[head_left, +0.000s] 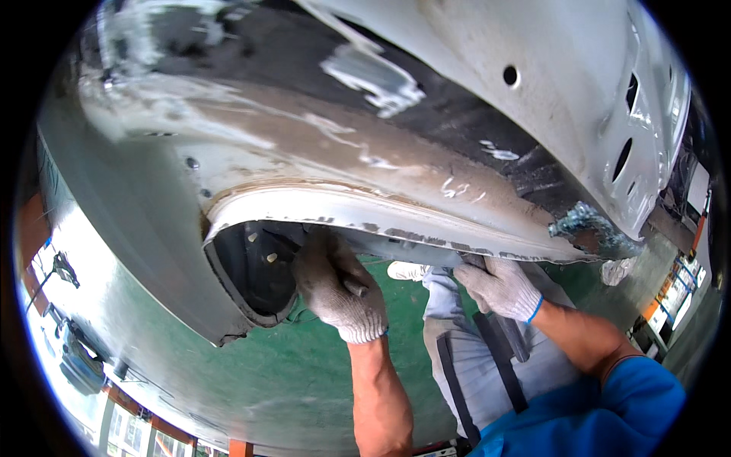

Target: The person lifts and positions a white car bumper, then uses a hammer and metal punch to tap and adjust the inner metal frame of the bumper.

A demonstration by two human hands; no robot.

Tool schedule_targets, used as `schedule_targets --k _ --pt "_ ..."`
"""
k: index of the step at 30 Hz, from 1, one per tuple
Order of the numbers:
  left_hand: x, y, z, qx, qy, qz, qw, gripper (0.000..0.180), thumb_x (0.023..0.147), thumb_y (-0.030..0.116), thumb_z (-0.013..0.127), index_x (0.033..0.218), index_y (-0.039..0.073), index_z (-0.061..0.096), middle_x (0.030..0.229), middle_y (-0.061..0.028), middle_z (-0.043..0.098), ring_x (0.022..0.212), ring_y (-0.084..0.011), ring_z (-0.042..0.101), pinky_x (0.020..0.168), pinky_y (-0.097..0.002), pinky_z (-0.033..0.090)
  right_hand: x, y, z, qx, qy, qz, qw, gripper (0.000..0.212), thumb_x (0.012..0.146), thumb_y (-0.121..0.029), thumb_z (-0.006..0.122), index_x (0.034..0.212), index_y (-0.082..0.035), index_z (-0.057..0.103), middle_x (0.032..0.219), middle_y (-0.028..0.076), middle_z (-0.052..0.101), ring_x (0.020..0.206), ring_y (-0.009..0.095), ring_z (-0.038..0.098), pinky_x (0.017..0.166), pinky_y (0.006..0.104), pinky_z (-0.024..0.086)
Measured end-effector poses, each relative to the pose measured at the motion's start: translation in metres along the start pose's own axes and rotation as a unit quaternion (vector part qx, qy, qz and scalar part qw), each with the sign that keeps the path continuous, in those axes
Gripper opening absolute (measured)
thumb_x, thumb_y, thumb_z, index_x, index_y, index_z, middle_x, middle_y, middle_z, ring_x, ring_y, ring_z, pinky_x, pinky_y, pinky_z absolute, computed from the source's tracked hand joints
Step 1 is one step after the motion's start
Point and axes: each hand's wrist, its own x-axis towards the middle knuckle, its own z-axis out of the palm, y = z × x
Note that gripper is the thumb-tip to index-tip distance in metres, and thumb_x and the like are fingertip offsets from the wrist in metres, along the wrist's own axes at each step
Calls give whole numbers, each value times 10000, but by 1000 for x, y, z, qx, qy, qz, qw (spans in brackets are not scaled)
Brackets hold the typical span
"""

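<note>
A: Left hand (pixel 340 293), how set?
B: Gloved in off-white knit (pixel 362 327), curled upward just beneath the curved, white-painted metal lip (pixel 304 204). Visible beside the thumb: a stubby, dark grey end (pixel 354 286) of something. Firmly gripped or merely touched? Cannot tell; too shadowed around the fingertips.
A: And the right hand (pixel 502 288)?
B: Gloved alike, bent fairly closed at the fingers under the same lip, with a small, flat-looking dark grey piece (pixel 474 261) at the tips. Whether actually held, cannot tell; partly hidden.
A: Where to find the long, white, brown-stained metal car panel (pixel 297 137)?
B: Directly above and beyond both sets of fingers, lip nearest. Right of the right fingers, a rough, blue-green crusted patch (pixel 579 222); left of the left fingers, a black, hollow recess (pixel 240 266).
A: How to work well there?
B: Probably best to press lightly and evenly, go by feel behind the lip, and steer clear of that crusted patch. Worth checking, too, for knit snagging on the thin edge.
</note>
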Motion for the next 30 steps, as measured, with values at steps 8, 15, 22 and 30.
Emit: schedule_targets --k 8,15,22,30 --pt "-3 -23 2 50 -45 7 998 231 1011 65 562 1171 -63 668 1006 -198 692 872 -347 663 791 -391 522 0 7 2 2 -28 -45 999 309 1019 -225 659 1249 -29 595 764 -8 580 533 67 497 467 257 415" --pt "-14 -33 1 48 -47 49 997 221 1017 101 602 1161 -41 690 1026 -194 703 932 -354 680 835 -443 540 -22 0 3 -159 -74 -176 969 472 977 -274 702 1356 -12 599 1246 131 659 1091 216 652 932 362 536" --pt "-2 -25 -2 18 -31 35 999 211 974 72 617 1144 -18 703 999 -179 702 916 -357 674 830 -442 541 -23 22 22 -233 -192 -535 789 267 759 -234 724 1001 -127 687 798 109 686 750 315 689 632 373 531" --pt "-25 -30 8 42 -3 11 999 220 959 113 643 1126 -17 702 1059 -198 711 976 -403 665 882 -473 537 9 20 44 -235 12 -411 881 402 893 -357 771 1162 -70 690 1011 168 732 900 364 719 781 438 583"
